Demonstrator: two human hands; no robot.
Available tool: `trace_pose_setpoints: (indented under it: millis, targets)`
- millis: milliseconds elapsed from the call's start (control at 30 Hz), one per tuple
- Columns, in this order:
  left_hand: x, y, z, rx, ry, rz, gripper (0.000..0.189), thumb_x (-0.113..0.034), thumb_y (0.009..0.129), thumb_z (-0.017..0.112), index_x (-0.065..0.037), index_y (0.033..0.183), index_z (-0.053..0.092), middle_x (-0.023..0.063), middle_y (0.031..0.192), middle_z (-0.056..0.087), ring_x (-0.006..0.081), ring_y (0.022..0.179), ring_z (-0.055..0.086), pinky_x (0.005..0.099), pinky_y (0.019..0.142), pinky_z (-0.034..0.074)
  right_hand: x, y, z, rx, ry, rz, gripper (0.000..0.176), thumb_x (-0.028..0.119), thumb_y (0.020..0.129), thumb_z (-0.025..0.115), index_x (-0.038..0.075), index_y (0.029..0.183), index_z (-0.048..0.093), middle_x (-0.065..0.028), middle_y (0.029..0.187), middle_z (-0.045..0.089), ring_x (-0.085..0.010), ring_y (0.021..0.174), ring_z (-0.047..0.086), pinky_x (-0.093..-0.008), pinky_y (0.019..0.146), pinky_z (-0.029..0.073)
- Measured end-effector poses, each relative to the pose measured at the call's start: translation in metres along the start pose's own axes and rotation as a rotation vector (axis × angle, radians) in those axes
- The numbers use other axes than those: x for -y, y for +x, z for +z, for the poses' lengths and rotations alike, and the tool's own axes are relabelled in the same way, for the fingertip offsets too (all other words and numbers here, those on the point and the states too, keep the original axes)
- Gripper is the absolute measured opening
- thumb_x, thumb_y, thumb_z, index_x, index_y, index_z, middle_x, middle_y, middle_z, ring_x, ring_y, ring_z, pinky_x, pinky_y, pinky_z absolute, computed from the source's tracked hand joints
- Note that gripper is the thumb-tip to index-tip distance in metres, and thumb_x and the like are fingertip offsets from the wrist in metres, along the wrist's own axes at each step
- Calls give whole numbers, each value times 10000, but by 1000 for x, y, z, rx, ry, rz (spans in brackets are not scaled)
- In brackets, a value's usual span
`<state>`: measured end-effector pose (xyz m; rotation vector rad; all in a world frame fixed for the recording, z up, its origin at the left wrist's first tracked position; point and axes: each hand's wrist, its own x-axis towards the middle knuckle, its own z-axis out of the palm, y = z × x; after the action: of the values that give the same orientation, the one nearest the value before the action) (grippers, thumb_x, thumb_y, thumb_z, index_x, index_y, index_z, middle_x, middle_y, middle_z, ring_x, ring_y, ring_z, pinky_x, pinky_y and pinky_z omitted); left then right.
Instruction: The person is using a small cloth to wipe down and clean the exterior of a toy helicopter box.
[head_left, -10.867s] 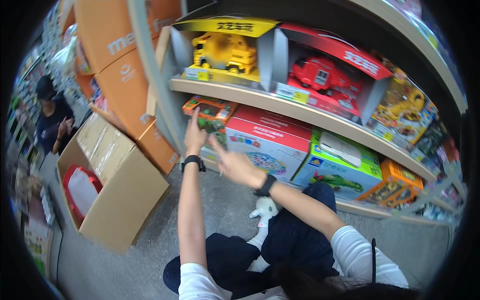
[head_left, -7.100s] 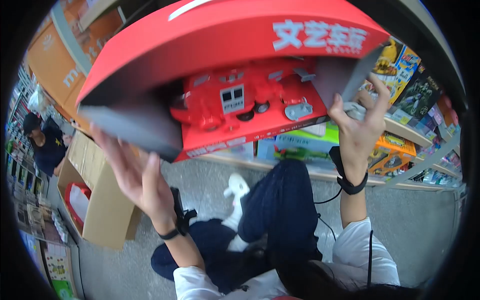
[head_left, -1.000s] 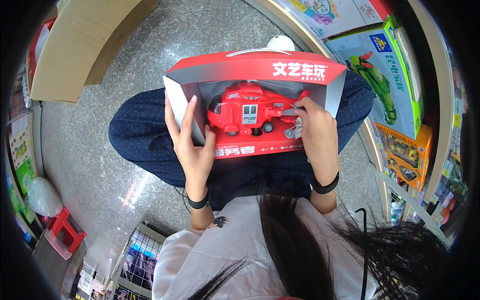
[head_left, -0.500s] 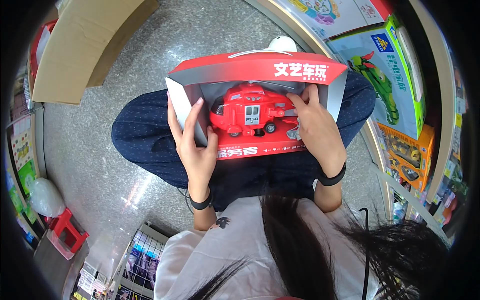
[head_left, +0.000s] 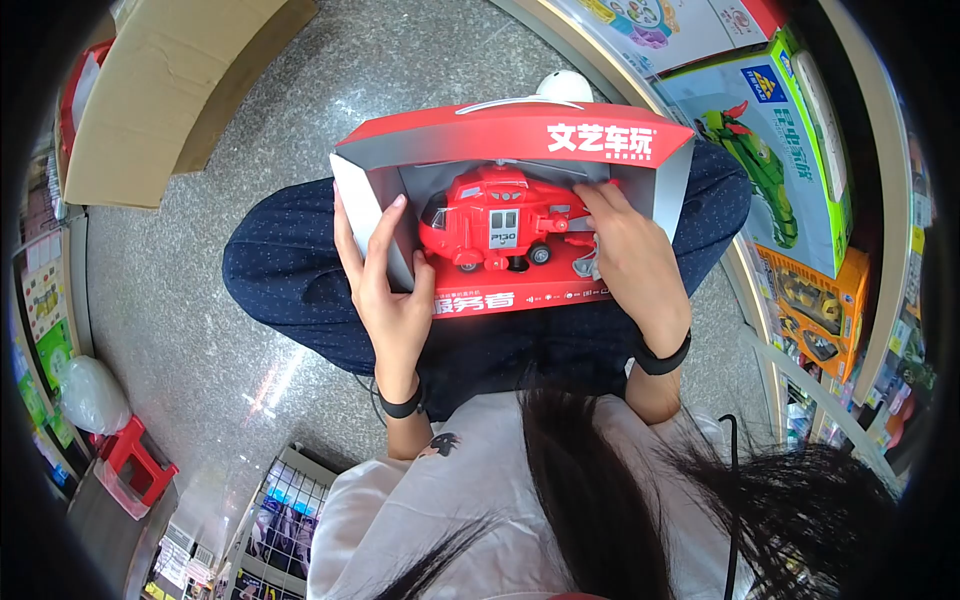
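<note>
A red toy helicopter (head_left: pixel 487 222) with grey doors sits upright inside an open-fronted red and grey box (head_left: pixel 640 147), which rests tilted across the person's lap. My left hand (head_left: pixel 385 290) grips the box's left side wall, fingers along the outside and over its front edge, thumb near the lower front corner. Reaching into the right half of the box, my right hand (head_left: pixel 632 250) has its fingers bent together over the helicopter's tail. Their tips partly cover the tail, and the thumb is hidden. A small grey part (head_left: pixel 587 265) shows beside that hand, under the tail.
Shelves on the right hold a green toy box (head_left: pixel 770 150) and an orange toy box (head_left: pixel 815 305). A cardboard box (head_left: pixel 150 90) stands at upper left. At lower left are a red stool (head_left: pixel 140 465) and a wire rack (head_left: pixel 285 525). A white round object (head_left: pixel 566 86) lies behind the box.
My right hand's fingers have drawn closer together and moved slightly over the helicopter's tail. My left hand, the box and the helicopter's body have stayed in place.
</note>
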<state>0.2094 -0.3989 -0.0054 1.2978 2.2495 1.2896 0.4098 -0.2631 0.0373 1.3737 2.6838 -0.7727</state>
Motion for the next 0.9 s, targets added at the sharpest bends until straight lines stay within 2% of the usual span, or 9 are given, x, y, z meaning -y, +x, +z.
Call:
trace_pose_setpoints:
  millis: [133,200,300,400,533,667,733,867,900]
  targets:
    - [0,0,-1,9,-5,5,646,93,704,635,-125,1310,579,209,1528,285,378,1402,328,438,1099,321,4,-6,-12,-93,95,-38,357,-16,881,495,25,1230,555,-165,1149,583,-366,924,638,-407,771,506]
    - [1,-1,-1,6,8,9,646,92,704,636,-127,1309,580,208,1527,286,379,1401,330,439,1097,323,11,-11,-21,-156,204,40,296,56,908,553,48,1202,583,-151,1136,591,-375,927,627,-391,779,506]
    - [0,-1,0,2,13,5,647,91,702,639,-132,1307,583,207,1527,287,378,1400,332,438,1095,326,18,-16,-23,-243,172,0,306,121,870,636,81,1170,592,-94,1040,611,-329,881,640,-419,704,516]
    - [0,-1,0,1,10,-6,647,92,701,641,-136,1304,585,206,1529,285,376,1400,332,436,1094,327,27,-16,-14,-223,167,-53,312,176,842,677,83,1130,605,-85,989,621,-307,859,642,-399,686,517]
    - [2,-4,0,-9,15,5,633,90,702,651,-130,1292,590,207,1528,291,375,1402,332,435,1095,327,32,-9,6,-208,136,-22,260,190,823,697,91,1053,630,-96,948,631,-295,825,641,-384,668,513]
    - [2,-10,-3,-34,-7,20,626,79,703,673,-119,1290,588,207,1527,302,373,1402,334,435,1100,323,21,-15,4,-195,179,-27,283,185,820,699,94,1078,626,-93,939,628,-292,816,643,-382,657,511]
    - [1,-12,-2,-69,-14,-4,609,101,681,655,-115,1250,619,246,1522,289,410,1395,336,462,1087,343,21,-21,-3,-174,234,14,303,176,816,705,96,1097,627,-89,956,631,-294,799,646,-380,650,511]
    - [-1,-13,-2,-73,-54,-7,630,103,678,658,-112,1268,605,230,1522,284,406,1372,372,455,1075,365,22,-27,-12,-160,263,79,330,181,795,727,97,1099,631,-79,990,637,-299,794,649,-377,651,514]
    - [-1,-13,-2,-73,-53,-11,638,105,678,658,-108,1276,597,223,1521,280,403,1362,386,452,1067,376,21,-26,-12,-248,254,95,309,162,781,743,85,1063,642,-84,974,640,-290,782,651,-365,659,517]
